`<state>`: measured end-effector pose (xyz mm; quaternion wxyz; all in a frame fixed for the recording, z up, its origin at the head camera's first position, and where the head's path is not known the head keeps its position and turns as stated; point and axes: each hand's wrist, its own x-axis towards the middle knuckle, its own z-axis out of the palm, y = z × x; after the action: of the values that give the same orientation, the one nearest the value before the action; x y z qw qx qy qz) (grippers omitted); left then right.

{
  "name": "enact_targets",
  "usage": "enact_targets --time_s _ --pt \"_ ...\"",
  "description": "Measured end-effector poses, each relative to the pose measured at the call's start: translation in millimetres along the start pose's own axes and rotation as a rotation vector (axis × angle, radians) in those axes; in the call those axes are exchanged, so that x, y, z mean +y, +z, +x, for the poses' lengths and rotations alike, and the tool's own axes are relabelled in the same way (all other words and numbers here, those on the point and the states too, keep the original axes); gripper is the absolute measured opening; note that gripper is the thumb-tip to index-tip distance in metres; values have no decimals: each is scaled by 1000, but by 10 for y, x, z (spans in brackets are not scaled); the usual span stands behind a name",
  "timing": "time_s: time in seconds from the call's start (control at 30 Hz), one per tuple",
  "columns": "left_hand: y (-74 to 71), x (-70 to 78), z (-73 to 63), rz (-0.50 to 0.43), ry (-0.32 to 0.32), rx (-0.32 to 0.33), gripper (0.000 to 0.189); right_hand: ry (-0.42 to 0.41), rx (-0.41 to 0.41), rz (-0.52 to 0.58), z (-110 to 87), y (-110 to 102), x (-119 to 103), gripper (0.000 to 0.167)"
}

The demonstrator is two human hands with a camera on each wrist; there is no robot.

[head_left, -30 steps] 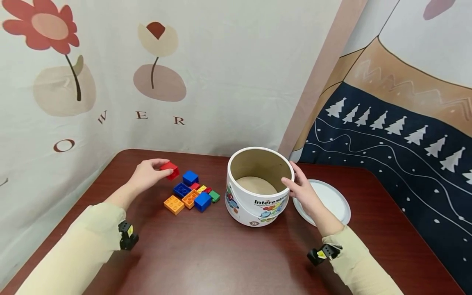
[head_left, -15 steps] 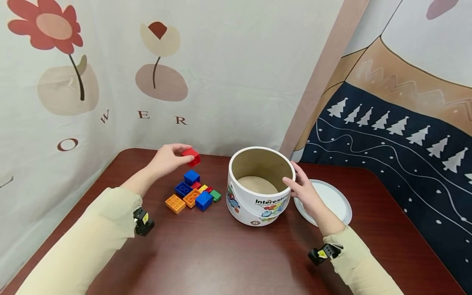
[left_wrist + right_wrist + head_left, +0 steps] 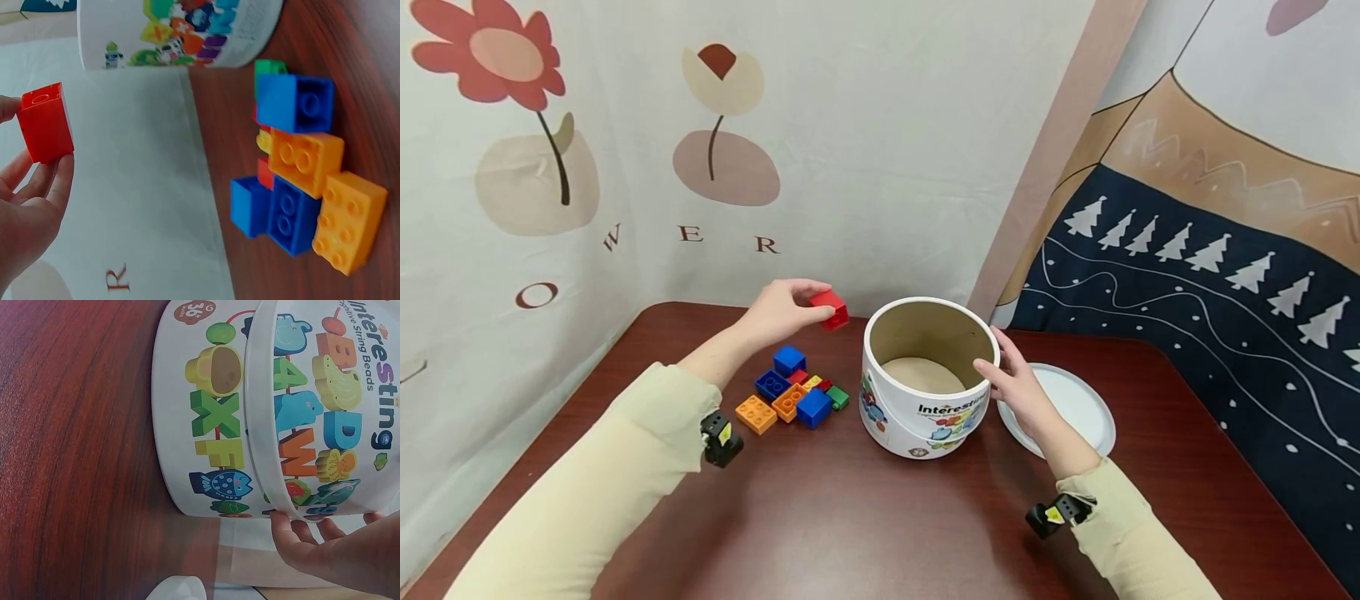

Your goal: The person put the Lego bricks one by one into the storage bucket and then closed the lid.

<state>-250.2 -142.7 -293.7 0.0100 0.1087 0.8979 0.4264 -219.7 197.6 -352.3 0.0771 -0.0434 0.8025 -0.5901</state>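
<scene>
A right hand [image 3: 1022, 392], fingers spread, grips the rim of a white bucket [image 3: 898, 417] at its three o'clock, while farther off a left hand [image 3: 778, 312] pinches a tilted red block [image 3: 831, 310] between thumb and fingertips in midair, the bucket's open mouth near it at four o'clock.

I read the red brick [image 3: 47, 128] as hard plastic, its flat faces smooth and slightly glossy. The orange bricks [image 3: 353, 222] and blue bricks [image 3: 813, 409] look to me like the same moulded plastic, with a satiny finish. The bucket [image 3: 883, 404] seems smooth plastic too, its printed outside faintly shiny and its inside more matt. I take the white disc [image 3: 1084, 408] for smooth plastic. The table [image 3: 887, 525] shows polished wood grain; the backdrop [image 3: 880, 150] looks like matt, creased cloth, the sleeves [image 3: 602, 475] soft fabric.
</scene>
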Motion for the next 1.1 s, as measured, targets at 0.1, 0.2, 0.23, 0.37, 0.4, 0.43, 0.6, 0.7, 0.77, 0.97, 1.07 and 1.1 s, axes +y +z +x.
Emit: enact_targets --time_s 0.1,0.2,0.23,0.37,0.4,0.43,0.6,0.7,0.77,0.97,1.07,1.1 --pt "48 100 36 -22 18 -7 47 -2 1 2 4 -9 2 68" --pt "100 184 74 -43 32 -16 47 -4 1 4 6 -9 6 68" --pt "120 213 86 -47 40 -21 47 -6 2 5 7 -9 6 68" --pt "212 314 137 -73 74 -40 47 -12 7 6 7 -10 4 68" --pt "240 340 145 -86 83 -46 46 -12 8 6 7 -10 4 68" --pt "270 364 153 -98 92 -53 46 -10 8 6 7 -11 4 68" --pt "443 443 182 -138 114 -89 46 3 3 7 12 -5 7 69" --pt "546 466 198 -146 123 -107 46 1 2 8 13 2 7 69" --pt "606 477 201 -147 127 -114 46 -3 3 8 15 7 8 68" --pt "756 488 206 -144 135 -144 49 -4 7 11 23 8 20 68" --pt "816 491 219 -151 155 -164 51 -3 10 16 18 3 26 68" --pt "831 491 224 -150 165 -168 51 -2 11 18 15 1 27 68"
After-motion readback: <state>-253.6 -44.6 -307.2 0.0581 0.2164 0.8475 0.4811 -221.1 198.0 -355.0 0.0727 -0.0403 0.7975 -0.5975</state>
